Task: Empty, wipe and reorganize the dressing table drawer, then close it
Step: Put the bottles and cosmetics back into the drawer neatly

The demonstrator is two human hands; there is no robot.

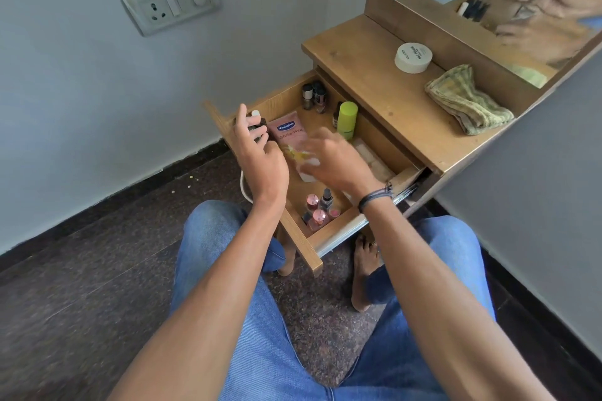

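The wooden drawer of the dressing table is pulled out. Inside lie a pink Vaseline tube, a green bottle, dark nail polish bottles at the back and small pink bottles at the front. My left hand grips a small dark bottle with a white cap at the drawer's left side. My right hand, blurred, hovers over a yellow-white tube in the drawer's middle with fingers spread. A folded green-checked cloth lies on the table top.
A white round jar stands on the table top beside the cloth. A mirror rises behind it. A wall socket is at the left. My knees in jeans and bare feet are below the drawer on the dark floor.
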